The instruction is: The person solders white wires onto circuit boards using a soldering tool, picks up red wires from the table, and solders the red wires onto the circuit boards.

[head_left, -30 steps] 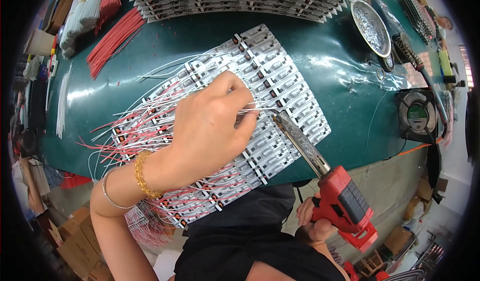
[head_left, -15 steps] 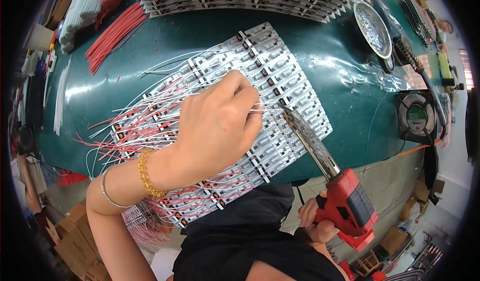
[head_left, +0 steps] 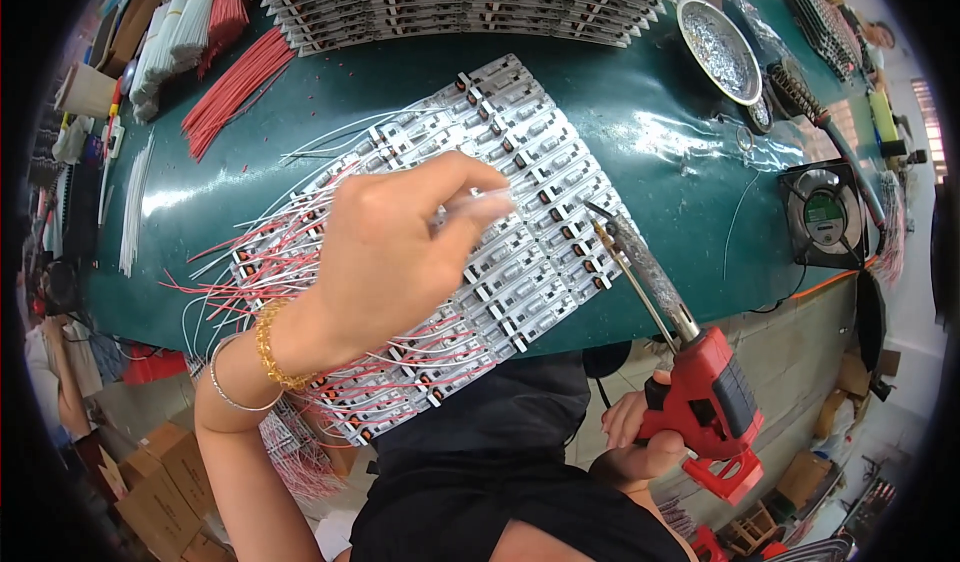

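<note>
My left hand (head_left: 390, 252) hovers above a slanted panel of grey metal-and-plastic modules (head_left: 545, 247) with its fingers pinched. The fingertips are smeared, so whatever they hold cannot be made out. Under and beside that hand, thin red and white wires (head_left: 265, 262) fan out from the panel to the left. Gripped in my right hand (head_left: 635, 440) is a red soldering gun (head_left: 712, 394) with a long, dark, crusted barrel. Its tip is over the right part of the panel, near the module ends; touching or apart I cannot tell.
A tall stack of similar panels (head_left: 450, 2) stands at the back of the green table (head_left: 640, 122). Red wires (head_left: 235, 92) and bundled white wires (head_left: 185, 27) lie at far left. To the right are a metal bowl of silvery bits (head_left: 718, 52), a coiled holder (head_left: 797, 92) and a small fan (head_left: 825, 214).
My left hand has drawn back left from the soldering gun's tip. The gun has shifted slightly right, away from the fingers. The whole scene is slightly shifted.
</note>
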`<state>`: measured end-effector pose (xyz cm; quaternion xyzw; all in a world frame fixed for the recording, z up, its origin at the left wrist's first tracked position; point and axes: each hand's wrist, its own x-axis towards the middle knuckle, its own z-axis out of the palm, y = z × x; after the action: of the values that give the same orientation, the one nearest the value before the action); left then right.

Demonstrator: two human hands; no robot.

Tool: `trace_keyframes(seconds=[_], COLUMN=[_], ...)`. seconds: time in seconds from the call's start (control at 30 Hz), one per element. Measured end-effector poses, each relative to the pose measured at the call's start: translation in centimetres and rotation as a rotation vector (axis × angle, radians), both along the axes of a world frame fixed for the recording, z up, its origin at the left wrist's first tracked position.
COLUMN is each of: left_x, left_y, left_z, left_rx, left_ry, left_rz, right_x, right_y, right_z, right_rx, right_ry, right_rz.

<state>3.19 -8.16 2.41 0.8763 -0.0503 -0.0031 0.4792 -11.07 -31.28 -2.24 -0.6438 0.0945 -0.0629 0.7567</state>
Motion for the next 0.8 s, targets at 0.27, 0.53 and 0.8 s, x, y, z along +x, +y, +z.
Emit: trace_keyframes(seconds=[0.27, 0.53, 0.8], left_x=[-0.4, -0.3, -0.4], left_y=[-0.7, -0.8, -1.1], left_z=[-2.8, -2.9, -3.3], left_rx=[0.157, 0.199, 0.234], left_ry=[-0.181, -0.198, -0.290], left_rz=[-0.114, -0.126, -0.105], right_x=[-0.8, -1.0, -0.6], right_y=[-0.8, -1.3, -0.7], right_z=[-0.3, -0.6, -0.1], right_rx=[-0.017, -0.004, -0.115], right_ry=[0.026, 0.119, 0.107], right_rz=[0.087, 0.195, 0.155])
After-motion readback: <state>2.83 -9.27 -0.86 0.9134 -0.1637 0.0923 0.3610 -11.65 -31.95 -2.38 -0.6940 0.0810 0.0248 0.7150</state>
